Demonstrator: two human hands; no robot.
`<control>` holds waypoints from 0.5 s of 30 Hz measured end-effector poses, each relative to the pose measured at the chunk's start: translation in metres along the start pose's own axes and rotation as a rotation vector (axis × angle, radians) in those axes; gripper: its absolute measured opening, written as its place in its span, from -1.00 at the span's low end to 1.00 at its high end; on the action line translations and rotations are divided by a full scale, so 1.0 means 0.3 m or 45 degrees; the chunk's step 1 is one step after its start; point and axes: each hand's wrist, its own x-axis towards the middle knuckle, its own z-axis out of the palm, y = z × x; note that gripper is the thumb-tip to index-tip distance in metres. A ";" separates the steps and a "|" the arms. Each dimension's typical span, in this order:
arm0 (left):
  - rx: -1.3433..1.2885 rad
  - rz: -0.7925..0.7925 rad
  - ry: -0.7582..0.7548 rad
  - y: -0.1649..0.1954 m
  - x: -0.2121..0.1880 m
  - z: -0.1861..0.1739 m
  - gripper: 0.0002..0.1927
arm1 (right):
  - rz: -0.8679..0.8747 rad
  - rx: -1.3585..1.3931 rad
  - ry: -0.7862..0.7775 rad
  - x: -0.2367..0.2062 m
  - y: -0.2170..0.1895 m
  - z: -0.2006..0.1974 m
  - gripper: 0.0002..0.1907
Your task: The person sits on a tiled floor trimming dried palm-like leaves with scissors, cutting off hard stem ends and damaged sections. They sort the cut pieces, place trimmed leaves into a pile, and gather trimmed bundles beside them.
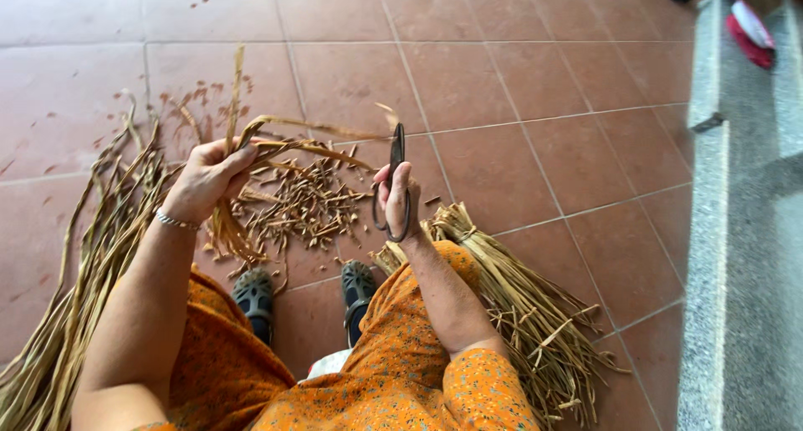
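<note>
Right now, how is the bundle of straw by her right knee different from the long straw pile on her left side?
The tied bundle is pale yellow, short and bound together near its top; the long pile is browner, loose and stretches much farther along the floor. The bundle's ends look evenly cut; the pile's ends are ragged and curled. Both are dry plant stalks lying on the red floor tiles.

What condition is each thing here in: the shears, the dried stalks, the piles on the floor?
Left hand: closed around a bunch of dried stalks, which bend to the right.
Right hand: fingers through the loop of the shears.
Shears: held upright, blades together.
Cut bits: scattered loose on the tiled floor.
Long stalks: lying loose at the left.
Bundle: lying at the right, cinched near one end.
</note>
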 end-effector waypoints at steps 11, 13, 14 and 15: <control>-0.104 0.007 0.006 0.006 0.010 0.021 -0.83 | 0.118 0.022 0.025 0.028 0.021 -0.039 -0.27; -0.129 -0.015 0.015 0.011 0.009 0.023 -0.83 | 0.096 0.008 0.000 0.022 0.010 -0.036 -0.29; -0.126 -0.008 0.015 0.012 0.009 0.024 -0.84 | 0.088 0.003 -0.015 0.020 0.005 -0.034 -0.29; -0.124 0.000 0.016 0.013 0.010 0.025 -0.84 | 0.090 0.005 -0.024 0.019 0.001 -0.032 -0.30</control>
